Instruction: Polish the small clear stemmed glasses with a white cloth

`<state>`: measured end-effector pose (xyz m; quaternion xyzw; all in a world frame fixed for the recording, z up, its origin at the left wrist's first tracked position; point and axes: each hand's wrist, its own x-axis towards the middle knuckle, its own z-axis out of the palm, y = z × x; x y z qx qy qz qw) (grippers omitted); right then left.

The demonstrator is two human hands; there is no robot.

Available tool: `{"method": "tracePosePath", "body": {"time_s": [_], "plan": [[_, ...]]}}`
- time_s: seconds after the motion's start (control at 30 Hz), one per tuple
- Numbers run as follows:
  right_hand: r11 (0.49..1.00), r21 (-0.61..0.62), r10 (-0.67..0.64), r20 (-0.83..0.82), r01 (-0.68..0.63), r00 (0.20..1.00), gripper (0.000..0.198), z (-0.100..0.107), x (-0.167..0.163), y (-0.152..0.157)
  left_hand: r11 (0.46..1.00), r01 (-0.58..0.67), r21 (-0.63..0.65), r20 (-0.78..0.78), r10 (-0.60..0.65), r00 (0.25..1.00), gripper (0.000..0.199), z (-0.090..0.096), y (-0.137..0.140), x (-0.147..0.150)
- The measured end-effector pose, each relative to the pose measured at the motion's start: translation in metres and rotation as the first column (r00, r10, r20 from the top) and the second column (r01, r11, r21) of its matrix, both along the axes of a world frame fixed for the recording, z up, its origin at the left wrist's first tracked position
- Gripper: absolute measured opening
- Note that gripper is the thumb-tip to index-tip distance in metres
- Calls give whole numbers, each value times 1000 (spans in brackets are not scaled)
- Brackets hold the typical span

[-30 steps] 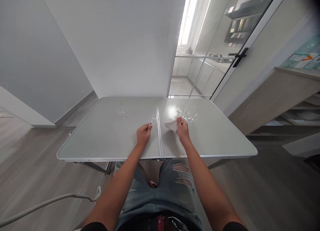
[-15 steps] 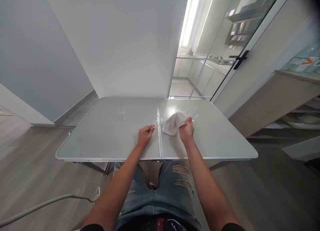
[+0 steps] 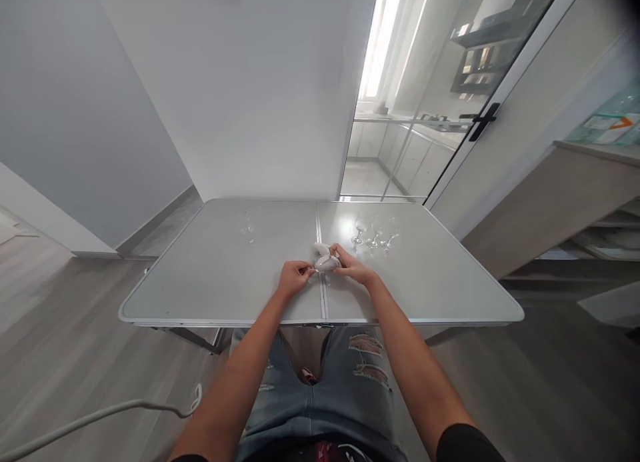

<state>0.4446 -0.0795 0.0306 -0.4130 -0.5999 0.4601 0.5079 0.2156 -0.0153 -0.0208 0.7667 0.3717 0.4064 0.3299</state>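
My left hand point(image 3: 295, 277) is closed in a pinch near the table's middle seam, on the stem or foot of a small clear wine glass, most of which is hidden. Bunched around the glass is a white cloth point(image 3: 327, 262). My right hand point(image 3: 353, 267) presses that cloth from the right, its fingers wrapped over it. Beyond my right hand stand several clear stemmed glasses, among them a wine glass point(image 3: 358, 231) at the left of the group. Another clear glass point(image 3: 247, 231) stands by itself on the left half of the table.
The folding table point(image 3: 200, 282) has a pale top with a metal edge and a seam down the middle. Behind it rises a white wall point(image 3: 260, 102). A glass door with a black handle point(image 3: 484, 121) and a wooden shelf point(image 3: 560, 202) are at right. A hose point(image 3: 100, 415) lies low left.
My right hand has brought the cloth left and wrapped it around the glass held by my left hand. The cloth, spread out before, is now bunched up. The view has shifted slightly.
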Motion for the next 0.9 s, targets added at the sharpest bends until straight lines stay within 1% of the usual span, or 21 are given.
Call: {"method": "tracePosePath", "body": {"time_s": [0.07,0.1,0.13,0.2,0.23,0.3,0.37,0.43,0.5,0.6,0.63,0.7,0.8,0.9], "plan": [[999,-23,28,-99,-30,995,57,-3,-5,5,999,1,50,-35,1,999,13,1,0,0],[999,-29,19,-139,-23,990,61,-4,-8,8,997,-16,76,-31,18,999,12,2,-1,0],[999,-21,-33,-178,30,983,63,-5,-11,10,994,-32,102,-17,34,999,11,3,-1,0],[992,-12,-123,-223,123,967,62,-7,-16,12,988,-50,147,29,46,999,12,7,-3,1],[989,-11,-143,-240,145,960,61,-8,-18,12,985,-61,163,60,52,997,12,9,-3,1],[989,-7,-147,-274,150,951,63,-12,-22,10,981,-98,169,129,77,989,14,13,-3,2],[990,-1,-133,-280,138,951,66,-16,-24,7,980,-146,138,205,116,972,20,14,-3,2],[990,8,-133,-237,139,962,67,-20,-24,4,985,-161,70,255,138,957,24,14,-2,2],[988,41,-143,-158,151,977,62,-22,-22,2,991,-132,-10,262,130,956,24,13,-2,1],[975,158,-159,-11,159,987,52,-25,-19,3,992,-93,-89,246,112,963,31,12,0,1],[968,196,-168,36,158,985,52,-26,-19,4,990,-93,-103,250,116,961,34,11,1,0],[959,241,-180,111,149,977,59,-29,-19,5,987,-102,-123,275,132,952,39,10,3,0],[957,254,-181,161,136,970,70,-34,-21,7,983,-92,-157,320,138,937,43,7,7,0],[966,228,-163,183,119,969,69,-37,-21,9,982,-77,-172,335,132,933,44,6,10,-1]]}}
